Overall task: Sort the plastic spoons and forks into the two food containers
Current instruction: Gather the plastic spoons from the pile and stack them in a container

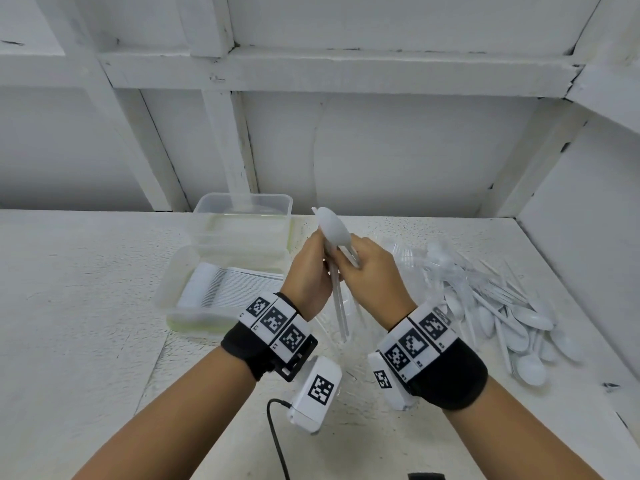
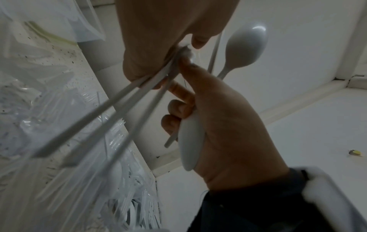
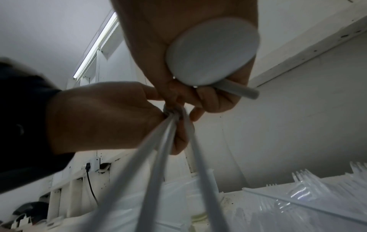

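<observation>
The left hand (image 1: 309, 271) and right hand (image 1: 372, 268) cover the middle of the spoons (image 1: 333, 230) in their grip, so the count cannot be told. In the left wrist view the handles (image 2: 95, 116) blur toward the camera. The pile of cutlery (image 1: 502, 306) is too tangled to separate forks from spoons. The near container (image 1: 173, 289) hides part of its stacked contents behind its cloudy wall.

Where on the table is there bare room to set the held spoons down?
Bare table lies left of the near container, and along the front edge left of the cable. The right side is crowded with the cutlery pile.
</observation>
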Available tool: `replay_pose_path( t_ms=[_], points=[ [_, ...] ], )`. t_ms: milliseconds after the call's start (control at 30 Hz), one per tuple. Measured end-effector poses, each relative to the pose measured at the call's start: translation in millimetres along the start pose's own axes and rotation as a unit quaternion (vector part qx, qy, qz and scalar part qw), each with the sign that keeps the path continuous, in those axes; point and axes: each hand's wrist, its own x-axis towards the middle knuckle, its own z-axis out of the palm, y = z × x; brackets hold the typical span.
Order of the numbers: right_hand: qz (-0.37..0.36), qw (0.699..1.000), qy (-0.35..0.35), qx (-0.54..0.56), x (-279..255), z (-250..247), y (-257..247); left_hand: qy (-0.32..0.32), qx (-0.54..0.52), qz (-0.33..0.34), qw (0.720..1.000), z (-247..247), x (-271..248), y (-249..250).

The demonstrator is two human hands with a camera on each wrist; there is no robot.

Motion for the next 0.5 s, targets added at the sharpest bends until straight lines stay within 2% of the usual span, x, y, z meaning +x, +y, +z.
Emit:
replay_pose_path(
  t_ms=[233,400,500],
  points=[
    [0.056,0.997,-0.051,0.027,1,-1,0,0.005,0.062,0.018,0.998,-6,2,-7],
    [0.123,0.974,0.015,0.19,3,-5,1,0.08,0.002,-0.046,0.996,-12,5,-10],
    [0.16,0.963,0.035,0.212,7,-9,1,0.074,0.012,-0.042,0.996,-9,0,-6]
  ],
)
